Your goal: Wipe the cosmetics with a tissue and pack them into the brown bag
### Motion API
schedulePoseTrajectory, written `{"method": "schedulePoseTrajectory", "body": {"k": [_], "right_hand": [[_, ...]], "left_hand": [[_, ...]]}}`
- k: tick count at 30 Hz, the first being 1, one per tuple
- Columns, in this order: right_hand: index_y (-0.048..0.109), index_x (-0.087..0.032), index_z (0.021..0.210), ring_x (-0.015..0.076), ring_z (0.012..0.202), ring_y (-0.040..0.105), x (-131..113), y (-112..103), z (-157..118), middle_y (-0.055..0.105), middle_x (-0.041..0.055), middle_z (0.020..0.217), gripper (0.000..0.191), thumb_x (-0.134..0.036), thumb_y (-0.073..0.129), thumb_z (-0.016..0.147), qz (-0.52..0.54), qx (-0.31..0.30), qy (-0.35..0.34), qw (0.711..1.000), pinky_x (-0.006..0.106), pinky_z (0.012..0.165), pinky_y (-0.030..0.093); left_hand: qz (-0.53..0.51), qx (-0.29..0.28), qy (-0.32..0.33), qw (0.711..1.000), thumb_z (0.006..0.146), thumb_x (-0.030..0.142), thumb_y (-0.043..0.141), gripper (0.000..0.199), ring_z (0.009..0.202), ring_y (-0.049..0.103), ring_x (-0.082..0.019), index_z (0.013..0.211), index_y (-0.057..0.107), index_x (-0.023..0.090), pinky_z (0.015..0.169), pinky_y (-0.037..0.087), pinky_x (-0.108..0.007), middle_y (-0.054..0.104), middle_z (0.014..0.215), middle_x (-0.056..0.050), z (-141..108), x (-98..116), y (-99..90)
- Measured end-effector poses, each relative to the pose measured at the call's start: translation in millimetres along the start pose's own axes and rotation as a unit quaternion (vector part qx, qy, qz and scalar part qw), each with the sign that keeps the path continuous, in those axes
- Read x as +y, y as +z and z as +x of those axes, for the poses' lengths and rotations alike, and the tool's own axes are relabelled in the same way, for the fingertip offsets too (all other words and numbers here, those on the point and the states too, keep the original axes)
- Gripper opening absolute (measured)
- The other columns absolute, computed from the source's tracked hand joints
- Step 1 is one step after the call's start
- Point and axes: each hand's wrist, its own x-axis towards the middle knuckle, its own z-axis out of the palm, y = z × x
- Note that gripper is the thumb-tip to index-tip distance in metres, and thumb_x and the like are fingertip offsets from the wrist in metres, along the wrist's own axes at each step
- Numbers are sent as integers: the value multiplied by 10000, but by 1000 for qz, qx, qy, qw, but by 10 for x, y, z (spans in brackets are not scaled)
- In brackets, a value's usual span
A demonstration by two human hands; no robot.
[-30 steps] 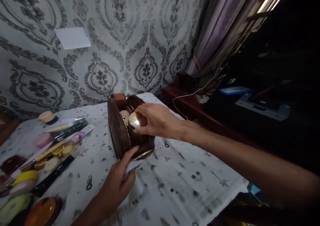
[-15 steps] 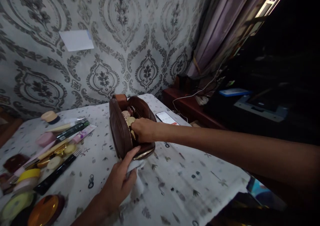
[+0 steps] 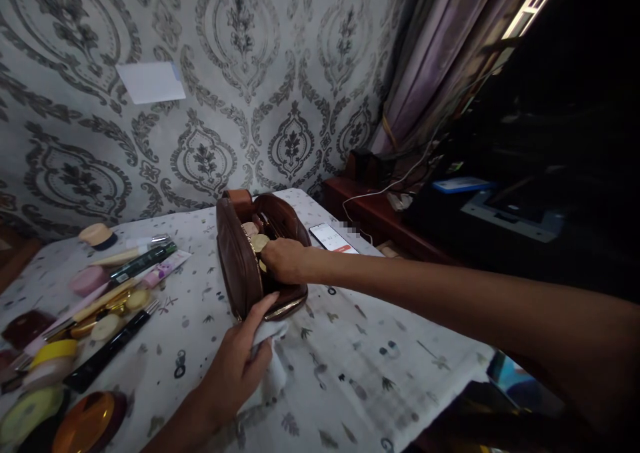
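Observation:
A brown leather zip bag [image 3: 235, 259] stands wide open on the patterned tablecloth. Inside it, my right hand [image 3: 284, 261] is closed, with its fingertips hidden beside a pale yellow round item [image 3: 259, 243]. Behind that item, a pinkish one [image 3: 250, 229] shows partly. My left hand [image 3: 233, 366] rests at the bag's near lower edge, its index finger touching the bag by the gold zip. A thin white cloth [image 3: 273, 376] is held between its thumb and fingers and hangs down onto the table.
To the left lie several cosmetics: a black-handled brush [image 3: 110, 349], a pink tube [image 3: 165, 269], a dark green tube [image 3: 143, 263] and an orange round compact [image 3: 85, 423]. Beyond my right forearm are a lit phone [image 3: 333, 238] and a white cable [image 3: 385, 191]. The patterned wall [image 3: 240, 126] stands behind.
The view has shifted very slightly. Both hands keep almost the same places, the right one inside the bag and the left one at its near edge.

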Motion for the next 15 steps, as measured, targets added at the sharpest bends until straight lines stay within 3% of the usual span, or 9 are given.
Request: {"method": "schedulePoseTrajectory", "body": {"k": [6,15], "right_hand": [[711,-38,1097,319,1033,708,22,63,28,729,251,1030,284,-189,568,902,-1,28,-5,1000,359,839,564],[724,-50,1085,334,1047,704,-35,-21,-40,737,236,1028,283,-128,549,877,0,-9,8,1000,380,836,570]], "left_hand": [[7,-5,-4,1000,939,206,453,617,1238,585,-256,1538,307,201,1099,416,-412,536,1469,-105,-6,-10,4],[-12,-6,-2,1000,940,183,448,624,1344,506,-244,1542,288,190,1140,368,-399,510,1491,-117,-10,-4,29]]}}
